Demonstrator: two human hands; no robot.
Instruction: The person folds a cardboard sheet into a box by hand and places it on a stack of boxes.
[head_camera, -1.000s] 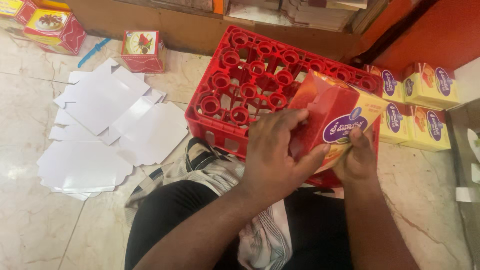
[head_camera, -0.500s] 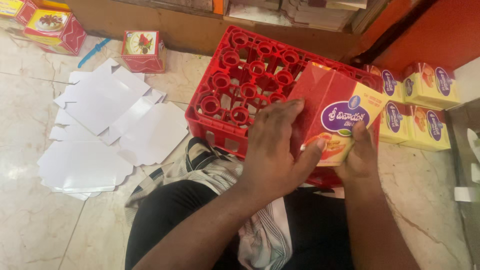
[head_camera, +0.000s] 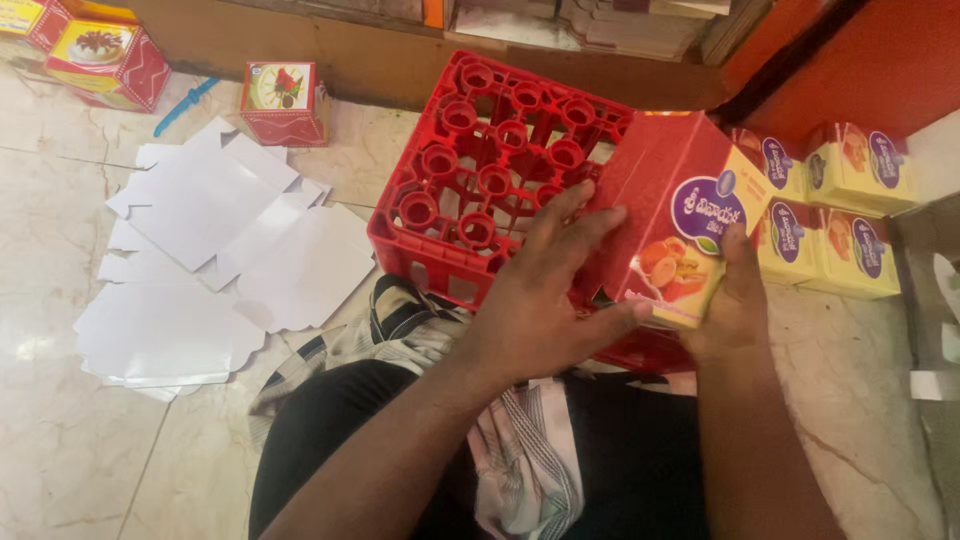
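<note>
Box: a red and yellow carton (head_camera: 680, 215) with a purple oval and a picture of sweets, held tilted above the right part of the red crate, between both hands.
Left hand: the left hand (head_camera: 540, 300) lies flat and spread against the carton's red side, fingers (head_camera: 575, 205) stretched out, thumb under the lower edge; pressing on it, not clenched.
Right hand: the right hand (head_camera: 735, 305) grips the carton's yellow end from below, thumb up along the printed face, the other fingers hidden behind.
Crate: a red plastic crate (head_camera: 480, 170) with round bottle cells, on the floor just ahead of the person's lap.
Folded boxes: matching yellow cartons (head_camera: 850, 210) stand in rows right of the crate.
Flat blanks: white unfolded card sheets (head_camera: 215, 260) are spread on the marble floor (head_camera: 60, 440), left.
Other boxes: small red patterned boxes (head_camera: 285, 100) near the wooden wall.
</note>
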